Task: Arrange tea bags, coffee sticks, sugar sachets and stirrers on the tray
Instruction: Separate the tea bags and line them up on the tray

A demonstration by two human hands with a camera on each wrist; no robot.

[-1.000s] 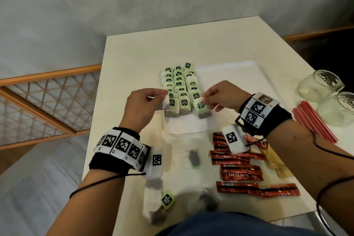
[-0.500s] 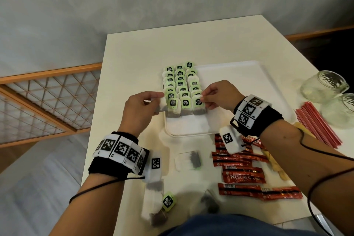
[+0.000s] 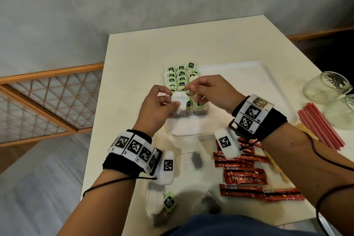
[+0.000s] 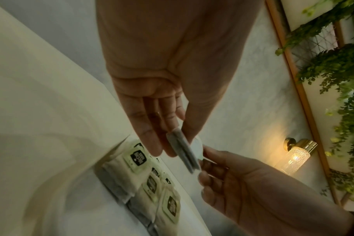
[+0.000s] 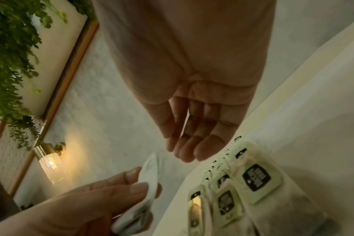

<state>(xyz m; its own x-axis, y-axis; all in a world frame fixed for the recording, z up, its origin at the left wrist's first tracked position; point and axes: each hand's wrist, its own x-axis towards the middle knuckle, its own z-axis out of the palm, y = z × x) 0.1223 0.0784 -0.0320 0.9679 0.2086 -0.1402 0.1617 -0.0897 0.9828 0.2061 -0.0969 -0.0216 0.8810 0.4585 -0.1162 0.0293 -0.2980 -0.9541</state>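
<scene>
My left hand pinches a white tea bag between thumb and fingers, held just above the front row of green-tagged tea bags on the white tray. The left wrist view shows the bag edge-on in that pinch. My right hand hovers at the bag's upper edge. In the right wrist view its fingers lie nearly straight with nothing between them. Three rows of tea bags fill the tray's left side.
Loose tea bags lie on the table in front of the tray. Red coffee sticks and tan sachets lie front right. Red stirrers and two glass jars stand at the right edge.
My left hand has raised its tea bag from the tray's left edge toward the middle. My right hand left the front-row bags and moved up and left to meet it.
</scene>
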